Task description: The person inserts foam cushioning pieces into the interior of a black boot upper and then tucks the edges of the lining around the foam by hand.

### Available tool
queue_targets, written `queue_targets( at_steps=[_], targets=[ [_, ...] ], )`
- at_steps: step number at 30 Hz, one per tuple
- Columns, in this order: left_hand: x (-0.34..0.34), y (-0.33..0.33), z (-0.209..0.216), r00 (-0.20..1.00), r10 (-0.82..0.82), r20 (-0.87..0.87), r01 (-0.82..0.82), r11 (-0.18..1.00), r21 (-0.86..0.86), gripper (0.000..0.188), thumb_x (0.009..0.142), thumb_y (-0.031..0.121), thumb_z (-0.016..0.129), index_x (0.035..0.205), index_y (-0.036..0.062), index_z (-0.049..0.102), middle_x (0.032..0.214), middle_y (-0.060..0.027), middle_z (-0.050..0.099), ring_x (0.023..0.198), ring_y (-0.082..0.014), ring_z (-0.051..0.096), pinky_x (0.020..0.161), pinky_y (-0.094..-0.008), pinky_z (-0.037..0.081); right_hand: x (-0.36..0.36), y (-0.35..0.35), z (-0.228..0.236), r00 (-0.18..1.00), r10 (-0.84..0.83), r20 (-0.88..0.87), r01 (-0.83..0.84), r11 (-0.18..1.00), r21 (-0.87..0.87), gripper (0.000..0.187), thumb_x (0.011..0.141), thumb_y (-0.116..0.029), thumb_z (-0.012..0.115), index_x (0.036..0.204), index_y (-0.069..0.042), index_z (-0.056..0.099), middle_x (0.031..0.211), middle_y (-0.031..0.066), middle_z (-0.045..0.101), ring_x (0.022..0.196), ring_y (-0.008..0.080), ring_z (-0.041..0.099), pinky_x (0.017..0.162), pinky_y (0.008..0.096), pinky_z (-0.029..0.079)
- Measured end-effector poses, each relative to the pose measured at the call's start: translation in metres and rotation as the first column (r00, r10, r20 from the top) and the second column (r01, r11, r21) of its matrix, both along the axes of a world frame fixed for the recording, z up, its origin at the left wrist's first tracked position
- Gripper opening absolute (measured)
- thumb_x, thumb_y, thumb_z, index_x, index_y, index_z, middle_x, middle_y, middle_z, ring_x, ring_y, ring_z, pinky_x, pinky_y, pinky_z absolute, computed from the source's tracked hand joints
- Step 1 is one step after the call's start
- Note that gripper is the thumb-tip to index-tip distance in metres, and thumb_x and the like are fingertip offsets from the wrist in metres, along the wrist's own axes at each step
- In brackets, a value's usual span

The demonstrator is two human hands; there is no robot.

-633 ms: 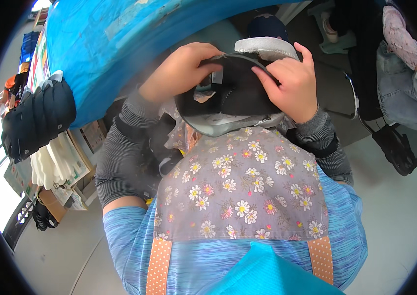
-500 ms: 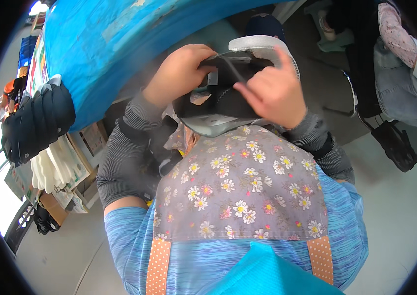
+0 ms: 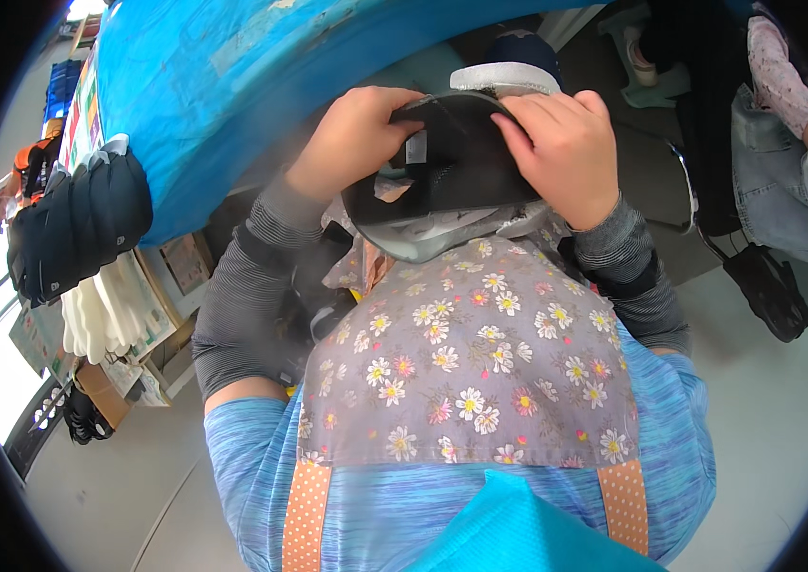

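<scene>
A black cap (image 3: 466,157) is held in front of my chest, its inside toward me. A small white label (image 3: 416,148) and a grey curved edge show on it. My left hand (image 3: 354,141) pinches the cap's upper left rim between thumb and fingers. On the upper right rim, my right hand (image 3: 568,157) is closed with its thumb on the inner face and its fingers over the edge. Under the cap lies crumpled pale material (image 3: 442,229), partly hidden.
A blue-covered table (image 3: 232,86) stretches across the far side. Several stacked black caps (image 3: 80,229) stand at its left end, with white curved pieces (image 3: 99,319) below. Beyond the cap is a rounded white-edged thing (image 3: 504,76). A black bag (image 3: 771,291) hangs at right, near a seated person.
My right hand has shifted slightly right, from a raised forefinger to a grip on the cap's rim. The loose dark strip now lies as a broad flap across the opening.
</scene>
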State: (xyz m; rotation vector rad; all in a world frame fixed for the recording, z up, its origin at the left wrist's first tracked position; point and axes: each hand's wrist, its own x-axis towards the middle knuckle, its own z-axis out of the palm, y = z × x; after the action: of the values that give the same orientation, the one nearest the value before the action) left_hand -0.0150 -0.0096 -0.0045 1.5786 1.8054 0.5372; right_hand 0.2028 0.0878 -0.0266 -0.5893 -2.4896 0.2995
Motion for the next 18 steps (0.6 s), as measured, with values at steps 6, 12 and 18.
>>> queue_targets(
  at_steps=[6,12,18],
  targets=[
    [0.01,-0.002,-0.003,0.963,0.124,0.24,-0.121,0.992,-0.025,0.032,0.082,-0.005,0.058,0.113,-0.0033,0.065,0.099,-0.0151,0.072,0.087,-0.0174,0.067,0.084,-0.0307,0.051,-0.03,-0.031,-0.006,0.968,0.017,0.249,0.086,0.913,-0.398,0.028,0.082,-0.031,0.07,0.086,-0.005,0.062,0.078,0.0135,0.067,0.076,0.0315,0.066,0.064,0.0423,0.053],
    [0.012,-0.004,-0.013,0.957,0.189,0.22,-0.186,0.982,-0.035,0.034,0.082,-0.007,0.056,0.114,-0.0027,0.065,0.099,-0.015,0.072,0.09,-0.0172,0.067,0.085,-0.0305,0.051,-0.039,-0.039,-0.016,0.976,0.216,-0.04,-0.19,0.738,-0.647,0.021,0.082,-0.023,0.066,0.076,-0.004,0.061,0.071,0.0177,0.062,0.069,0.0381,0.062,0.061,0.0474,0.049],
    [-0.007,-0.013,-0.022,0.962,0.207,0.177,-0.198,0.978,-0.069,0.027,0.088,0.0,0.059,0.114,-0.0041,0.064,0.096,-0.0138,0.072,0.084,-0.0149,0.064,0.082,-0.0299,0.051,-0.022,-0.016,-0.019,0.994,0.005,0.112,0.036,0.93,-0.365,0.015,0.083,-0.019,0.062,0.076,-0.006,0.064,0.069,0.0136,0.064,0.063,0.0334,0.064,0.058,0.0438,0.051]
  ],
)
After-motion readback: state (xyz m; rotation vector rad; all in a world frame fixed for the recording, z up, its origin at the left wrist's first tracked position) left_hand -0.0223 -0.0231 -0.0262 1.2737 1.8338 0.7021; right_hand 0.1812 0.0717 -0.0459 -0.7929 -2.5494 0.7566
